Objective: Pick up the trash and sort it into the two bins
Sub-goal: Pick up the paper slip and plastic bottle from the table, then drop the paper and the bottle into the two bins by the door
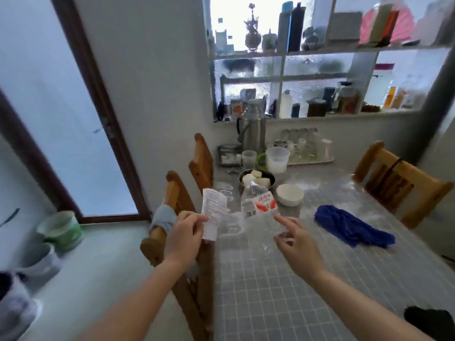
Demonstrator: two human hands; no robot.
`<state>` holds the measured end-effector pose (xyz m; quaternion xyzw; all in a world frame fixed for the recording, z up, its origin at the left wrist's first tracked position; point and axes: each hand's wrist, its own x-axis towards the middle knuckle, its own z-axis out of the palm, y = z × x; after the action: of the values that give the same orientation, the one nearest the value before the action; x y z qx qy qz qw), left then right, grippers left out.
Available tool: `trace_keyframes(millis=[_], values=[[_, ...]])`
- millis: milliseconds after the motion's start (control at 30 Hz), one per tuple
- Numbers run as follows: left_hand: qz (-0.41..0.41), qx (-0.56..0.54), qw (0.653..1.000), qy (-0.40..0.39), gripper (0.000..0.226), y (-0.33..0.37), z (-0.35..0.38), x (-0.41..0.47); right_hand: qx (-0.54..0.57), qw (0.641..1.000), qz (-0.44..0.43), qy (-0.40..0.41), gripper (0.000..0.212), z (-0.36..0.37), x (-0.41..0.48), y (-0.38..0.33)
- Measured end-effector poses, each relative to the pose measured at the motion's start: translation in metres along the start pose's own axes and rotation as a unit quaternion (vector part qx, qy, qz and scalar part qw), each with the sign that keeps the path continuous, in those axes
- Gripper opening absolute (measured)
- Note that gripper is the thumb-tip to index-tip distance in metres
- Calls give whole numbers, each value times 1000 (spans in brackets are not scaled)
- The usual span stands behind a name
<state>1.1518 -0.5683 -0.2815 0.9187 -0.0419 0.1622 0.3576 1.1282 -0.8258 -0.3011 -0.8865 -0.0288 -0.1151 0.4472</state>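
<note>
My left hand (183,238) pinches a crumpled white printed paper (213,212) over the table's left edge. My right hand (299,244) grips the bottom of a clear plastic bottle (259,205) with a red and white label, which is tilted with its cap pointing away from me above the table. On the floor at the left stand a green bin (61,230), a pale bin (41,260) in front of it, and a bag-lined bin (14,306) at the frame's lower left.
The grey tiled table (283,291) carries a blue cloth (349,226), a white bowl (290,195), a metal bowl of food (256,179), cups and a thermos (253,126). Wooden chairs (179,193) line the left edge; another chair (394,183) stands at the right.
</note>
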Motion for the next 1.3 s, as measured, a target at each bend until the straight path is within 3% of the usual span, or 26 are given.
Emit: trace_keyframes(millis=[233, 367, 533, 667, 1000, 1300], values=[[-55, 41, 990, 127, 13, -83, -157, -13, 30, 992, -94, -75, 51, 116, 22, -130], [-77, 44, 980, 176, 36, -147, -240, -22, 72, 982, -135, -112, 49, 195, 29, -203], [-74, 74, 967, 232, 15, -219, -338, -37, 84, 974, -163, -129, 46, 288, 40, -289], [-113, 98, 951, 269, 26, -274, -397, -48, 96, 971, -180, -123, 47, 346, 49, -339], [-186, 158, 929, 277, 18, -374, -453, -25, 104, 961, -214, -138, 47, 475, 103, -395], [-188, 180, 919, 297, 15, -450, -467, 114, 137, 951, -215, -176, 47, 583, 234, -420]])
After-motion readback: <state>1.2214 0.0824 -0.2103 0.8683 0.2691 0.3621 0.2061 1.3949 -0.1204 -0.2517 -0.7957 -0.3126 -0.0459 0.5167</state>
